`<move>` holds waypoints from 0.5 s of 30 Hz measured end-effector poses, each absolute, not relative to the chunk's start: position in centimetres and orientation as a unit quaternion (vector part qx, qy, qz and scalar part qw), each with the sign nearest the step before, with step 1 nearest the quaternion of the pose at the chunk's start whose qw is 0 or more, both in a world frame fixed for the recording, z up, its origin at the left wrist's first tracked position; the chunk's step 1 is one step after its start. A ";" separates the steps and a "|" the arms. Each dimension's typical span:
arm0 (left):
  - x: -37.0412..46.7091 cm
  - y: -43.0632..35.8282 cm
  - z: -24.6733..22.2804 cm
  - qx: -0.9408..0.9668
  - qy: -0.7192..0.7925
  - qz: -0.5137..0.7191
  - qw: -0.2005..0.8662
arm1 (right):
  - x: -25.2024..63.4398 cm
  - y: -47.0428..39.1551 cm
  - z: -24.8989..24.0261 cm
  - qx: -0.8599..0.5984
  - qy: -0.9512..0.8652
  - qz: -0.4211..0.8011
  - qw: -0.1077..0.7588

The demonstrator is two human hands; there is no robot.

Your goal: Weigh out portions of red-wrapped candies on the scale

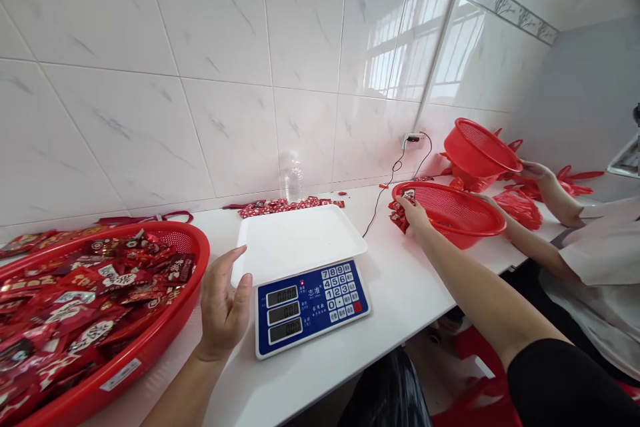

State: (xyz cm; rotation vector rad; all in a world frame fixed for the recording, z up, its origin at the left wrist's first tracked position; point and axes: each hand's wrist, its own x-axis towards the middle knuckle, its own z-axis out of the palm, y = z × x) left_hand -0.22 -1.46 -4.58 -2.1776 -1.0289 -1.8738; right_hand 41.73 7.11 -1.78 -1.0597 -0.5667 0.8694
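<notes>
My left hand is open, fingers apart, between the full red basket and the left side of the digital scale. Nothing is in it. The scale's white pan is bare and its displays show zeros. My right hand reaches out to the right, closed on several small red snack packets. It is at the left rim of a red colander basket, whose inside is partly hidden. On the left, a large red basket is heaped with red snack packets.
Small red packets and a clear plastic bottle lie behind the scale along the wall. A black cord runs to a wall socket. At right, a co-worker's hands hold another red basket and touch the colander; red bags are nearby.
</notes>
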 end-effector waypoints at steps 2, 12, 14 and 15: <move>-0.2 -1.5 -4.7 -0.709 -0.341 -0.616 0.038 | 41.8 6.8 -1.0 -0.477 -0.269 0.383 0.743; 0.1 -2.0 -4.6 -0.697 -0.364 -0.618 0.014 | 40.6 2.9 3.9 -0.423 -0.348 0.292 0.785; 0.1 -2.0 -4.5 -0.696 -0.367 -0.616 0.018 | 40.7 1.7 4.7 -0.419 -0.375 0.265 0.783; 0.1 -2.0 -4.5 -0.696 -0.369 -0.616 0.020 | 40.7 1.2 5.0 -0.420 -0.391 0.246 0.781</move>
